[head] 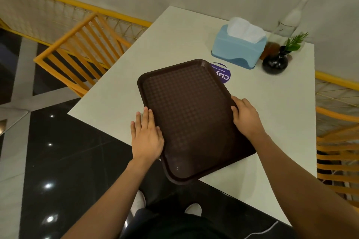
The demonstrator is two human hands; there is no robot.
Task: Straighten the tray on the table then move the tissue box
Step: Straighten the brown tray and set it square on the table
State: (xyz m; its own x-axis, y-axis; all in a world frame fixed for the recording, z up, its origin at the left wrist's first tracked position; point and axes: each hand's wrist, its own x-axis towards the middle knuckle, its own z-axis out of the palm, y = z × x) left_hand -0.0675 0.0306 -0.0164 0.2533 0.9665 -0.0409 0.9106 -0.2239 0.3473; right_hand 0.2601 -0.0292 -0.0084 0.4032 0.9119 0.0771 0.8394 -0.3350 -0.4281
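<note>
A dark brown textured tray [186, 110] lies on the white table [108, 101], turned at an angle, its near corner hanging past the table's front edge. My left hand [146, 137] rests flat against the tray's left rim, fingers together. On the right rim, my right hand [245, 117] grips with fingers curled over the edge. A light blue tissue box [238, 49] with white tissue sticking out stands beyond the tray, toward the table's far right.
A purple round sticker [225, 74] shows beside the tray's far corner. A dark round vase with green sprigs [274, 62], a small amber jar [270, 49] and a tall glass bottle [291, 19] stand right of the tissue box. Yellow chairs [77, 48] flank the table.
</note>
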